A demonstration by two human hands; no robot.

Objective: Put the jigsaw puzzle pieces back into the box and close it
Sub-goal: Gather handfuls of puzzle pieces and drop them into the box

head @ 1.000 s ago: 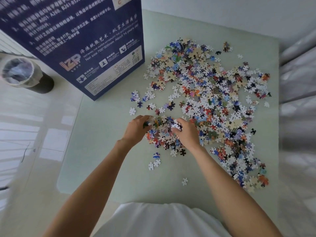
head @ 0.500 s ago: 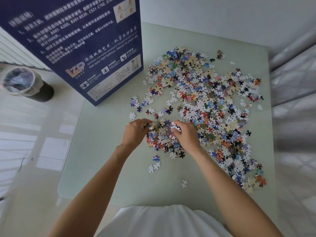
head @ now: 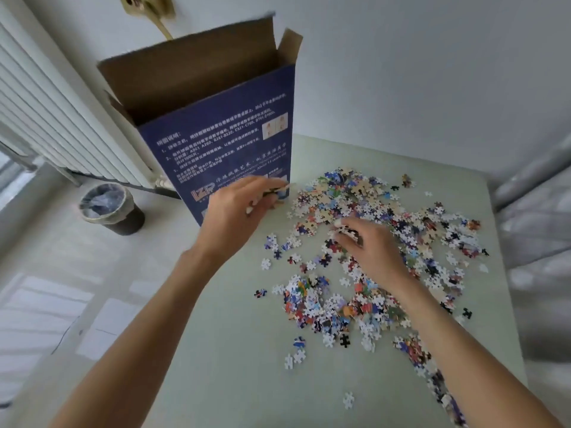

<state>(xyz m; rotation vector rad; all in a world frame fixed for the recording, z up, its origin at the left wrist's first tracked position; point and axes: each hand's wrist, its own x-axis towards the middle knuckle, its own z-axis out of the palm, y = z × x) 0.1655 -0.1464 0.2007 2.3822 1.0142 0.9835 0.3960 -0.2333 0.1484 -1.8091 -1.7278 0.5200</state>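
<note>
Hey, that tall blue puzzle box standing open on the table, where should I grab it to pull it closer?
Probably grip the blue puzzle box low on its narrow right edge, coming in from the puzzle-pieces side. It stands upright and tall with its top flaps open, so a high pull could tip it. The left hand is already in front of its lower part; the right hand is over the pieces.

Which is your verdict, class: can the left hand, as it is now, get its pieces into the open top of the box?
Probably yes. The left hand is raised beside the box, whose flaps stand open, and nothing blocks the top; it must lift higher to clear the rim.
</note>
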